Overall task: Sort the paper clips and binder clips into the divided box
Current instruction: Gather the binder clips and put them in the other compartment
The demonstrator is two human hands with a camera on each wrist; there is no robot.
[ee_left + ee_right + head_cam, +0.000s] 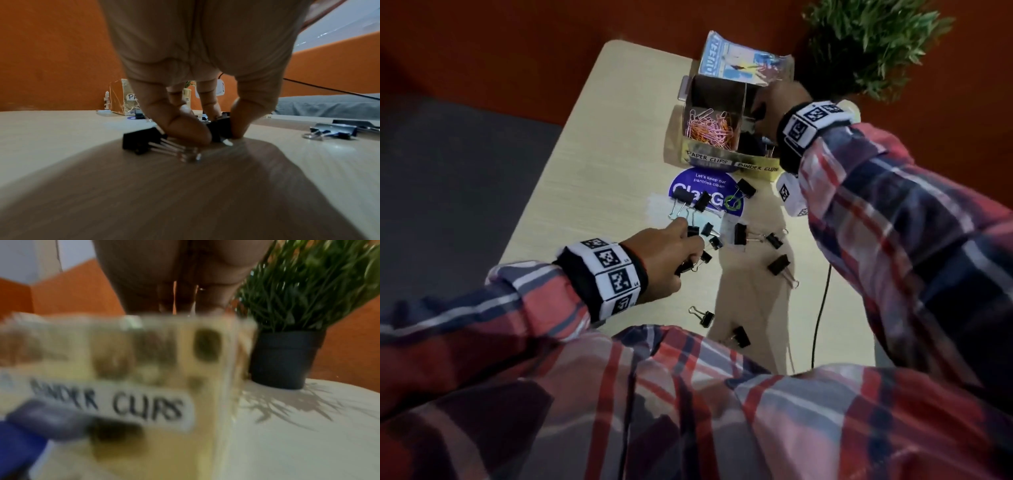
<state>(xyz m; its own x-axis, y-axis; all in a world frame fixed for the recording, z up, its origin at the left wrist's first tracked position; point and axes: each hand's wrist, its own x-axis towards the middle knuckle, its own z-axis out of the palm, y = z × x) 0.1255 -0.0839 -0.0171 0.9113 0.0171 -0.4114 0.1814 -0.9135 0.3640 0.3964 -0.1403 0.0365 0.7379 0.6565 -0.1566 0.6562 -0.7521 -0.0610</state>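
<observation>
Across the middle of the head view runs the pale bench [599, 144], its lower part hidden behind plaid sleeves. At upper right the potted plant [873, 44] is cut off by the frame edge. Just left of it stands the divided box [726, 159]. Its left compartment, labelled PAPER CLIPS, holds pink and orange paper clips [710, 128]. The right compartment, labelled BINDER CLIPS, is mostly hidden by the right hand [774, 109], which reaches over that side. Its fingers are out of sight behind the box wall in both views and the wrist picture is badly blurred, so I cannot tell how that grip stands or whether it holds anything. Below the box lies a purple round sticker [705, 192], partly covered by clips. Black binder clips [779, 265] lie scattered over the centre of the bench. At centre left the left hand [671, 257] is down among them, thumb and fingertips [191, 129] pinching one small binder clip [220, 129] against the bench. Another clip [141, 141] lies just beside it.
</observation>
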